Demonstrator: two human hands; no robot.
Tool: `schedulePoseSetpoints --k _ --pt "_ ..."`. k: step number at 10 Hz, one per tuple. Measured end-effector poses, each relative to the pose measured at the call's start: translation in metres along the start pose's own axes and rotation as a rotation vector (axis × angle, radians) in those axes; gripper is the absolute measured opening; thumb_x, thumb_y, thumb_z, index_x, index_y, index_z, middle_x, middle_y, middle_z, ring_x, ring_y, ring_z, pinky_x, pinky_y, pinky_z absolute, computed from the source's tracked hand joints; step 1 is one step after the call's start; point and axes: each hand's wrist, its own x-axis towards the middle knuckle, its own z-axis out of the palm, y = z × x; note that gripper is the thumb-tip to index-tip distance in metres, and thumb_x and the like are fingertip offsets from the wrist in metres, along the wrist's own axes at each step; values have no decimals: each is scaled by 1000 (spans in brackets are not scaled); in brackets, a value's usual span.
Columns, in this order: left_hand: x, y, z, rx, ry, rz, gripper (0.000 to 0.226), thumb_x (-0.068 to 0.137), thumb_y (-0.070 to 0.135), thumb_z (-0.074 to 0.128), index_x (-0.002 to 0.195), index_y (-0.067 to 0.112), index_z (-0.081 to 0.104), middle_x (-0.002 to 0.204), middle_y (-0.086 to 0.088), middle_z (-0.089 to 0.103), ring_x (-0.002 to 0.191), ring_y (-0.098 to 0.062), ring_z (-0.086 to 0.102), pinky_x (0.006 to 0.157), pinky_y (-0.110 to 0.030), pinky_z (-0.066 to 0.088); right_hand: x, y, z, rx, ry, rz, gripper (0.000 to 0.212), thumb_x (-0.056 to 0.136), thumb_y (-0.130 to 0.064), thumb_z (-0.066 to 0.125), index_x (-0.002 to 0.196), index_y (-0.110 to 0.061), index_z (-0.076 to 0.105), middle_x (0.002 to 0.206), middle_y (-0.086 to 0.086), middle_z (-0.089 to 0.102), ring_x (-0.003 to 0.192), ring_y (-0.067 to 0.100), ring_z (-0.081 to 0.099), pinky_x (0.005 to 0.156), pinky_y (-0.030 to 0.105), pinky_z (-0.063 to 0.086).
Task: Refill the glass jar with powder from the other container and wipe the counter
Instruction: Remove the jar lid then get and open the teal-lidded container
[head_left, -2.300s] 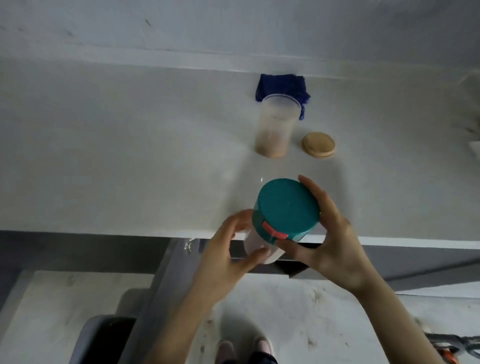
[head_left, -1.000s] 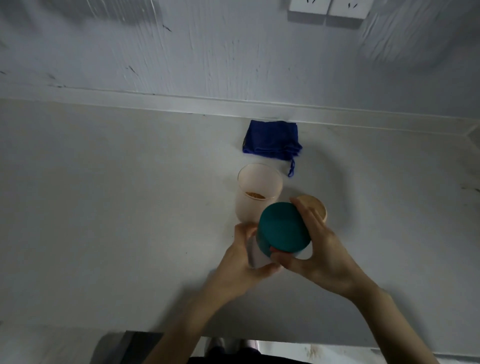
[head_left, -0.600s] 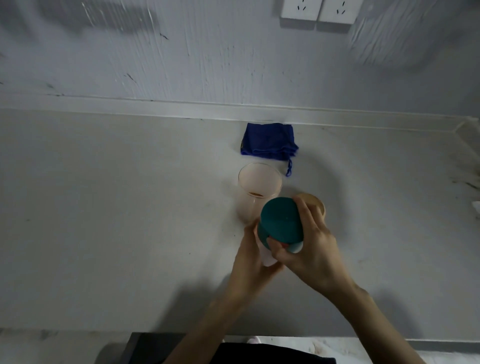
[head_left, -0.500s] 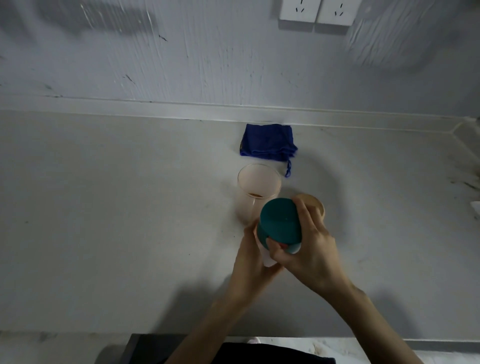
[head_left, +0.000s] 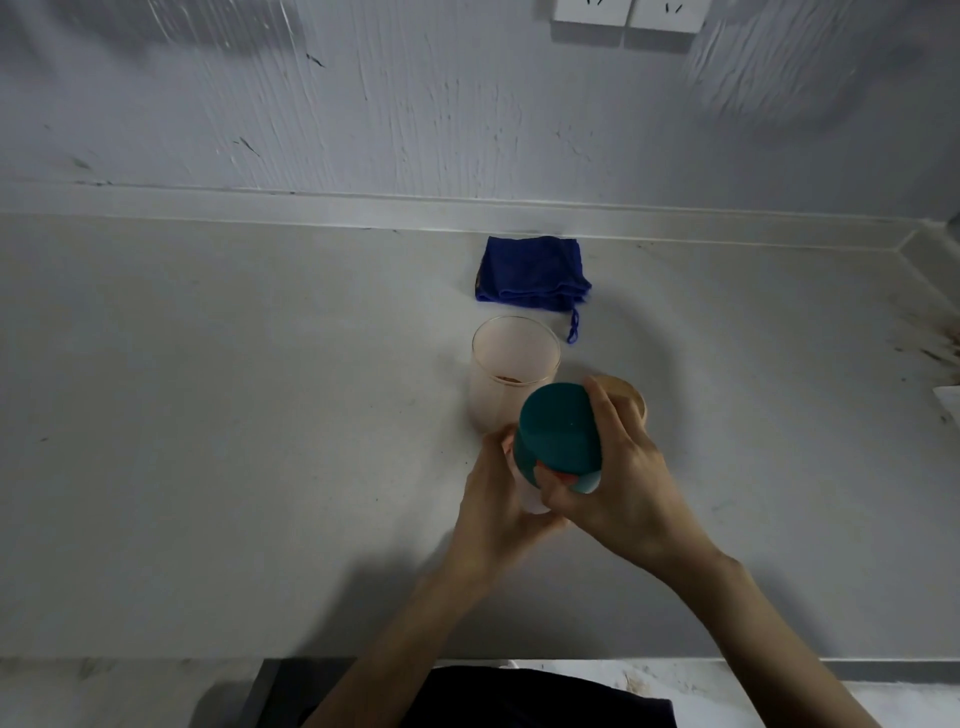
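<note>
An open glass jar (head_left: 511, 371) stands on the counter (head_left: 234, 415) with a little brown powder at its bottom. Just in front of it both hands hold a whitish container with a teal lid (head_left: 558, 434). My left hand (head_left: 501, 509) grips the container's body from the left. My right hand (head_left: 621, 483) grips the teal lid, fingers curled round its rim and thumb at a red tab. The jar's wooden lid (head_left: 631, 397) lies flat behind my right hand, partly hidden. A folded blue cloth (head_left: 532, 275) lies behind the jar.
A wall with a raised back edge runs behind the counter, with two white sockets (head_left: 626, 13) above. Brown stains and a white object (head_left: 948, 397) sit at the far right. The counter's front edge crosses the bottom of the view.
The container came up from below the counter edge to just in front of the jar. Over the last half second both hands have kept their grip, and the lid looks slightly more tilted.
</note>
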Motion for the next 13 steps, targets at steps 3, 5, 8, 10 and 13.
schedulePoseSetpoints --k 3,5,8,10,13 --pt "4 -6 1 100 27 36 71 57 39 77 100 52 22 111 10 51 100 -4 52 86 -21 50 1 3 7 -120 78 -33 92 64 -61 42 132 -1 34 124 18 48 102 32 57 75 24 46" --pt "8 -5 -8 54 -11 32 67 63 13 79 95 41 28 98 26 43 91 8 51 76 -3 44 3 9 -2 -59 -4 -52 93 69 -65 57 137 -7 30 130 11 43 112 27 51 89 34 50" --pt "12 -3 -9 100 13 46 74 56 30 81 96 48 22 108 12 50 100 -7 53 82 -17 50 5 3 8 -76 97 -8 85 66 -58 46 132 -5 36 123 15 50 101 30 58 75 34 55" --pt "7 -3 -3 -33 33 7 73 63 10 78 121 18 34 109 10 53 96 -4 53 86 -22 47 12 3 13 -103 98 20 91 59 -61 43 135 -10 33 117 11 46 97 17 50 71 23 46" --pt "15 -11 -16 -313 -175 -225 71 56 3 82 116 16 44 90 15 58 85 -6 56 72 -8 46 26 17 0 -81 -60 -200 80 59 -56 56 124 -11 45 108 9 50 92 6 40 71 4 32"
